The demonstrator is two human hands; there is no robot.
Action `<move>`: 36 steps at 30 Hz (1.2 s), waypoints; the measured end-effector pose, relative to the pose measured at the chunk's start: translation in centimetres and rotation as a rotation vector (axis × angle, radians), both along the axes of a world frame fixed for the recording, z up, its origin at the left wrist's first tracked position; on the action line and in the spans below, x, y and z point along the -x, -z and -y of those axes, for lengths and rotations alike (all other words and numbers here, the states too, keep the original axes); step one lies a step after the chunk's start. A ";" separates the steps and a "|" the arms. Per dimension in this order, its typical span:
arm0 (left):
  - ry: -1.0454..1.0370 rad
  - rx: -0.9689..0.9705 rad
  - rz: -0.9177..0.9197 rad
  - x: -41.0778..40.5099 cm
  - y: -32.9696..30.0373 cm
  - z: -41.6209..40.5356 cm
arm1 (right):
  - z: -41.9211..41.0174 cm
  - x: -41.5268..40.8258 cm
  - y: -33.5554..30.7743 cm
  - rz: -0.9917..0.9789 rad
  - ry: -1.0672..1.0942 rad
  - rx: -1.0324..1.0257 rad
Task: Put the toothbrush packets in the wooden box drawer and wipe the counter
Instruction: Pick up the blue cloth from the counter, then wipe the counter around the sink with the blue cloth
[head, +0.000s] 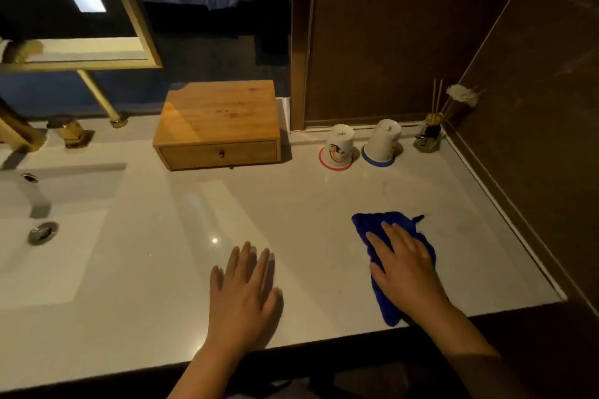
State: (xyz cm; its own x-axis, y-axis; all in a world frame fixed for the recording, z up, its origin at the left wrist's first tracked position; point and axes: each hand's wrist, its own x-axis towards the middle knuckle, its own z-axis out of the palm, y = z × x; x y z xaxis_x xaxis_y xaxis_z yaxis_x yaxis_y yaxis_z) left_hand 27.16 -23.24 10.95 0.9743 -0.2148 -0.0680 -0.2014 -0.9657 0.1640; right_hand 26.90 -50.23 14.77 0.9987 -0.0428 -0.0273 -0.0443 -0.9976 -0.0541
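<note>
On the white counter (291, 204), head view: right hand (405, 264) lies flat w/ fingers spread on a blue cloth (385, 227), pressing it down near the front edge. Left hand (241, 291) is flat & open beside it, holding nothing. Wooden box (217, 120) sits at the back, its drawer (220, 154) shut. No toothbrush packets show. Two cups (337, 147) stand upside down to the box's right.

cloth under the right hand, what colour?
Deep blue. The cloth lies flat on the counter under the right hand; clearest in the head view.
</note>
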 end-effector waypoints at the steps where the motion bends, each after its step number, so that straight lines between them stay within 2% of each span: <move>1: -0.027 0.010 -0.016 0.6 0.3 0.4 | 1.1 0.3 0.1 -0.004 -0.031 -0.020; 8: -0.136 0.017 -0.082 3.0 2.2 1.6 | 6.0 1.1 0.5 -0.231 -0.287 -0.112; 13: -0.167 0.035 -0.086 3.2 2.2 2.1 | 6.9 0.4 1.9 -0.368 -0.291 -0.172; 17: -0.187 0.010 -0.097 2.9 1.7 2.4 | 6.4 0.4 2.5 -0.295 -0.216 -0.318; 24: -0.179 -0.026 -0.080 2.5 1.9 2.3 | 5.2 1.9 3.1 -0.135 -0.092 -0.262; 31: -0.170 -0.031 -0.098 2.7 1.9 2.6 | 4.5 2.9 3.8 0.054 -0.190 -0.206; 36: -0.167 -0.022 -0.111 2.7 1.9 2.4 | 4.6 2.7 2.6 0.039 -0.133 -0.293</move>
State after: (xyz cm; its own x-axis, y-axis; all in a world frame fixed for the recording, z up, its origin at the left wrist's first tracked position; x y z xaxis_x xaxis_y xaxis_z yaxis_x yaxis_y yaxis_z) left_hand 24.45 -25.61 9.08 0.9825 -0.0484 -0.1799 -0.0203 -0.9877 0.1550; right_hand 24.16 -54.83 12.12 0.9955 0.0922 0.0197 0.0934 -0.9360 -0.3394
